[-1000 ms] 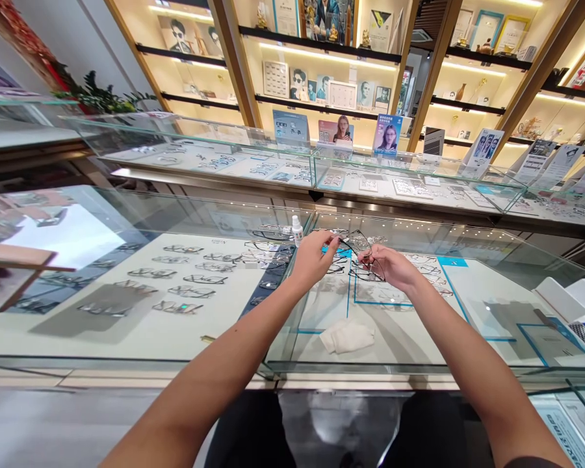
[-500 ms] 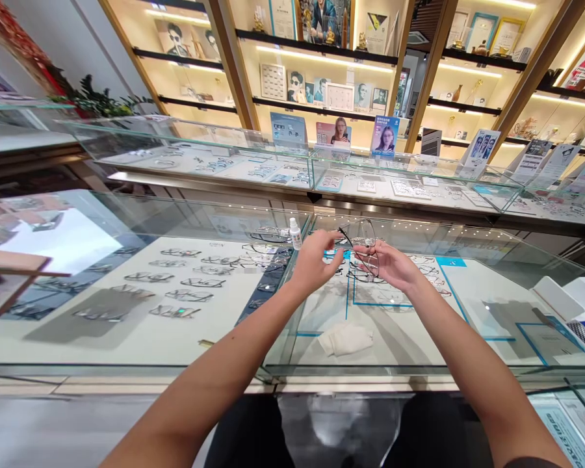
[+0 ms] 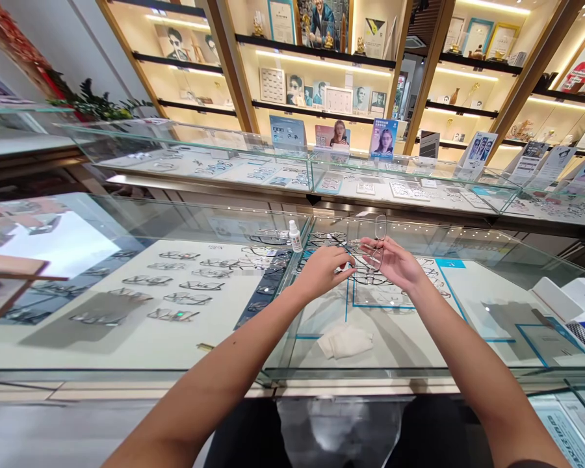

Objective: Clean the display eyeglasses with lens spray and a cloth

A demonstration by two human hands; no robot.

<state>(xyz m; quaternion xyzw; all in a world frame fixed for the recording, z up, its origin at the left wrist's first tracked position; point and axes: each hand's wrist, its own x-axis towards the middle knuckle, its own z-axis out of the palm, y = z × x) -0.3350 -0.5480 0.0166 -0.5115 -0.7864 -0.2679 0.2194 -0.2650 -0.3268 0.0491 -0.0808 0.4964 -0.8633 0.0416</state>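
My right hand (image 3: pixel 397 263) is closed on a pair of thin-framed eyeglasses (image 3: pixel 381 226), held above the glass counter. One lens stands up past the fingertips; the other hangs lower, in front of the palm. Left of it, my left hand (image 3: pixel 325 272) has thumb and fingers pinched together around what looks like a dark temple of the same glasses, partly hidden by the fingers. A small white spray bottle (image 3: pixel 295 237) stands upright on the counter beyond my left wrist. A folded white cloth (image 3: pixel 345 341) lies on the glass between my forearms.
The glass counter (image 3: pixel 283 374) shows rows of eyeglasses (image 3: pixel 202 286) beneath its top. A white box (image 3: pixel 578 302) stands at the right end. Farther back runs a second glass display case (image 3: pixel 209 170) with advertising cards (image 3: pixel 384 138) on it, before lit shelves.
The eyeglasses have turned, so one lens now points upward above my right hand. My left hand has come lower, its fingers now closer together. Bottle and cloth stay put.
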